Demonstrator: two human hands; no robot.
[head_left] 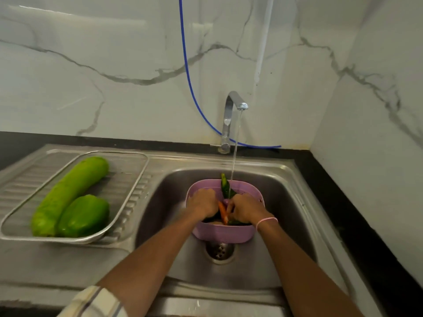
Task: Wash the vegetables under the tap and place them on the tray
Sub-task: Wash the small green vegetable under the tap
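Note:
A pink colander [223, 233] sits in the steel sink [286, 202] under the running tap [231, 110]. Both my hands are inside it. My left hand [202, 204] is curled over vegetables at the left side; what it holds is hidden. My right hand [246, 208] grips a dark green cucumber [225, 186] that sticks up toward the water stream. An orange carrot [222, 212] lies between my hands. On the metal tray [128, 193] at the left lie a long light green gourd [68, 193] and a shorter green vegetable [83, 216].
The tray rests on the ribbed drainboard [20, 179]. A blue hose [190, 76] runs down the marble wall behind the tap. The sink drain [219, 250] lies just in front of the colander. A black counter [354, 225] borders the sink on the right.

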